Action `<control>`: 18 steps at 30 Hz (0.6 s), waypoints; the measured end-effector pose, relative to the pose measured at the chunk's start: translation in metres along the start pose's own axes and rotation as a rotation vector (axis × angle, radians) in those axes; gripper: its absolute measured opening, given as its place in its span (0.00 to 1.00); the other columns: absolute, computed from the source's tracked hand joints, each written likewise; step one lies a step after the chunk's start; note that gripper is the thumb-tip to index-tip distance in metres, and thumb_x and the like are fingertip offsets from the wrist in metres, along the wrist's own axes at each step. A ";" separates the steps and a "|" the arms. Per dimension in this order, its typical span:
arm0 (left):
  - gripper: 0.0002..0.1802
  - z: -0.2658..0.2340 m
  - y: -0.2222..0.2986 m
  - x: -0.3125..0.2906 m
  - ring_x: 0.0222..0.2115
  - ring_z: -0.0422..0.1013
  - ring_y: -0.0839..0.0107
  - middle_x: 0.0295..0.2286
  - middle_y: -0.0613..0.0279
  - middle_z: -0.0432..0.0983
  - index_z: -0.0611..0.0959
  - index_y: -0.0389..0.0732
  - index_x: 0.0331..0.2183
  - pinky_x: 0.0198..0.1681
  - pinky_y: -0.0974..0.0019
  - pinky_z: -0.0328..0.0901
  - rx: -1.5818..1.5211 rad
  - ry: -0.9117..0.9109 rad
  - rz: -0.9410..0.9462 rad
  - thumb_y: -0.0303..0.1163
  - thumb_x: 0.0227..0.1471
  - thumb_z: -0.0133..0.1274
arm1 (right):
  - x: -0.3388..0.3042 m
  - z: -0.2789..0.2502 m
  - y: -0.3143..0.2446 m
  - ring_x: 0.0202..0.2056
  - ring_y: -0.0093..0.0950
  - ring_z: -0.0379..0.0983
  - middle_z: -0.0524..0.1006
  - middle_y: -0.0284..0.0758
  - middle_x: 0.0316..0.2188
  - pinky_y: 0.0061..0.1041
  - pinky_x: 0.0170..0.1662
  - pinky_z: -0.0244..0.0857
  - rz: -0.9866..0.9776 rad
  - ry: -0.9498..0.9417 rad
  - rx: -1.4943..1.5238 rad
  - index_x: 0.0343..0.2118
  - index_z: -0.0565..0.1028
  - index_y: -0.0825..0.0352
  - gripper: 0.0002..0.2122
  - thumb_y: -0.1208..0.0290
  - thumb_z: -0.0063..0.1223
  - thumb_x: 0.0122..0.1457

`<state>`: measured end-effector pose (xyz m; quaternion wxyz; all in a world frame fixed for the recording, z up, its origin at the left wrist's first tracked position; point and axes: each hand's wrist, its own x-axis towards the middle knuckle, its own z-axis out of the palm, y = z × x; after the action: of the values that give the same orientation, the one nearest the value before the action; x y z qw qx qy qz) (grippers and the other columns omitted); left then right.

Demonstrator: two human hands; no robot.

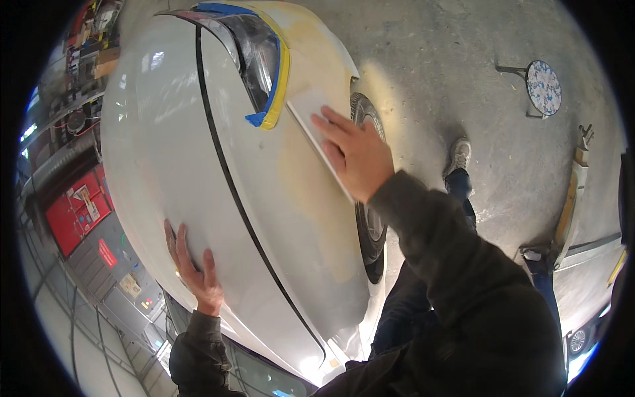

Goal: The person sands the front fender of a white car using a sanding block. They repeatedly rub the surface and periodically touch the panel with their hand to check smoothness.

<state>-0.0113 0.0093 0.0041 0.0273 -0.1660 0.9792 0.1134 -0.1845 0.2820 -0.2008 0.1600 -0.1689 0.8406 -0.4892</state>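
A light grey car with a hood [159,139] and a fender [304,238] lies before me, split by a dark curved gap. Tan, sanded-looking patches show along the fender. My right hand [357,155] grips a long, flat, pale sanding block [303,111], pressed lengthwise against the fender above the front wheel [374,228]. Its underside is hidden. Over on the hood, my left hand [192,268] rests with fingers apart, holding nothing. Beyond the block, blue and yellow masking tape [280,76] edges the headlight [254,53].
A round stool with a blue-and-white speckled seat [544,88] stands on the concrete floor [430,59] at the far right. Another car body [592,218] is at the right edge. Red cabinet [79,208] and cluttered shelving line the left. My shoe [461,153] is beside the wheel.
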 end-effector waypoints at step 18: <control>0.37 -0.002 -0.006 -0.011 0.72 0.50 0.39 0.71 0.35 0.50 0.68 0.35 0.67 0.70 0.37 0.50 -0.011 -0.009 -0.029 0.49 0.66 0.49 | -0.037 -0.020 0.012 0.39 0.49 0.73 0.72 0.35 0.67 0.42 0.51 0.72 0.079 -0.192 0.091 0.63 0.76 0.56 0.20 0.64 0.49 0.69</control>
<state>0.0007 0.0068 0.0061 0.0325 -0.1797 0.9759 0.1191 -0.1621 0.3196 -0.1980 0.2664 -0.1741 0.8044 -0.5016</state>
